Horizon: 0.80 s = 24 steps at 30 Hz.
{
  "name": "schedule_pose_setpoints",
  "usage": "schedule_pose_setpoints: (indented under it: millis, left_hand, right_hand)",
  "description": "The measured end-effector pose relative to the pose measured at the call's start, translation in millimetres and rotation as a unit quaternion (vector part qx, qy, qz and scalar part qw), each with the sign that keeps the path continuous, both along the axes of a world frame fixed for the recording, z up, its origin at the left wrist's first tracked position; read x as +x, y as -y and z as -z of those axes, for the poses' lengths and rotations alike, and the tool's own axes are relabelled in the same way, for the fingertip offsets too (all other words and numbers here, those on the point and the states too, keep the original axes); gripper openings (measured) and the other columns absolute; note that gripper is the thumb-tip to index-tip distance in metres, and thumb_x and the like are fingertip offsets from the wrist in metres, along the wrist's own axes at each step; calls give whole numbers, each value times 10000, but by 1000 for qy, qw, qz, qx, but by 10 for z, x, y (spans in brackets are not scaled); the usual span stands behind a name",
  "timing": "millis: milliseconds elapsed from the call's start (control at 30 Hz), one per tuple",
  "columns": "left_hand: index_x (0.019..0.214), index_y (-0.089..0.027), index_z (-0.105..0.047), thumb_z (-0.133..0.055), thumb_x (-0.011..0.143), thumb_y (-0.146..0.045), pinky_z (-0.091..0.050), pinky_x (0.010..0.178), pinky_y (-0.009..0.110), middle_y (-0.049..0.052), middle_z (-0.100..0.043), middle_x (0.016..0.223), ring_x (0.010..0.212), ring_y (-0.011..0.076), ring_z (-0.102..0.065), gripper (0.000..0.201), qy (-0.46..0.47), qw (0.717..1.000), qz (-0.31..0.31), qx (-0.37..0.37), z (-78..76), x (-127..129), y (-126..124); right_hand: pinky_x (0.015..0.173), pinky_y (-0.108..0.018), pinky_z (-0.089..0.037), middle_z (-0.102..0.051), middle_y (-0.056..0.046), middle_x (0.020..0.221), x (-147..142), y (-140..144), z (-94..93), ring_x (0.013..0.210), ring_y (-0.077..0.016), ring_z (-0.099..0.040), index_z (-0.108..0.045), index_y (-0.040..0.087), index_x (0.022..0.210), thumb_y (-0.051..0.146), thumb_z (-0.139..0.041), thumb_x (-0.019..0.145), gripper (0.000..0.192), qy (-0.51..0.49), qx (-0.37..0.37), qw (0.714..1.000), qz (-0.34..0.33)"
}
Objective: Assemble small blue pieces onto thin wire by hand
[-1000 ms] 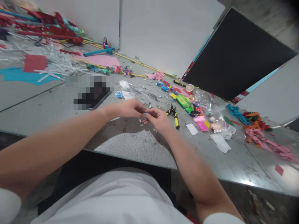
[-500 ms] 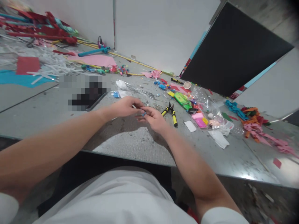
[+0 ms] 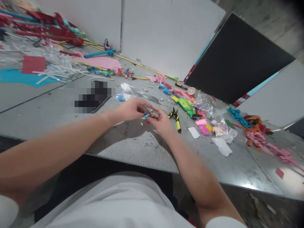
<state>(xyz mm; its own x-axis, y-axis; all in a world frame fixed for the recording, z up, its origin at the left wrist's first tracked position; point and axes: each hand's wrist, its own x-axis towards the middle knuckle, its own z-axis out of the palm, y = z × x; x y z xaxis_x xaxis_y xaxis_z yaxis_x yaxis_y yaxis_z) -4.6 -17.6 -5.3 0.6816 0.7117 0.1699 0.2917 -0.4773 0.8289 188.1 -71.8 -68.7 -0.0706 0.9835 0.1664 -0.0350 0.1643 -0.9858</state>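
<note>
Two hands – left hand (image 3: 131, 109), right hand (image 3: 161, 122) – pinching small blue piece (image 3: 146, 115), pliers (image 3: 175, 117) beside

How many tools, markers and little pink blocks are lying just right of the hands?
Yellow-handled pliers: 1
Green marker: 1
Black and yellow marker: 1
Pink blocks: 2
Total: 5
The left hand and right hand pinch a small blue piece between them.
</note>
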Motion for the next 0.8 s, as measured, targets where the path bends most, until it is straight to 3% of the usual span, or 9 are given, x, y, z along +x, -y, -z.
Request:
schedule_pose_setpoints:
  millis: [200, 400, 600, 800]
  left_hand:
    - [1264, -203, -760, -686, 703, -98, -574, 729, 278, 38, -831, 981, 868, 219, -772, 576, 9, 999, 29, 13, 49, -5, -4]
    - [1226, -191, -752, -830, 730, -319, -606, 799, 342, 70, -826, 994, 910, 247, -775, 519, 69, 995, 41, -62, 74, 23, -7]
    - [1132, -188, -747, -838, 726, -318, -601, 771, 348, 68, -824, 926, 883, 256, -777, 436, 28, 997, -28, -60, 84, 62, -11]
    - [1020, -175, -747, -808, 726, -257, -572, 731, 297, 45, -794, 838, 805, 204, -749, 310, 9, 995, -98, 16, 119, 65, -65]
  right_hand:
    - [664, -317, -624, -750, -8, 832, 21, 1, -30, 683, -157, -724, -659, 213, 1126, 418, -791, 819, 392, 58, -17, 997, 58]
    - [582, -263, -569, -731, -11, 801, 1, 64, -132, 657, -143, -708, -703, 206, 1119, 338, -690, 897, 258, 134, -1, 988, 81]
    - [588, -273, -577, -740, -25, 773, -49, 108, -170, 665, -159, -713, -702, 195, 941, 226, -613, 913, 98, 183, 5, 978, 99]
    - [579, -270, -570, -727, -9, 723, -64, 169, -206, 614, -152, -698, -680, 205, 893, 312, -662, 893, 108, 160, -9, 983, 92]
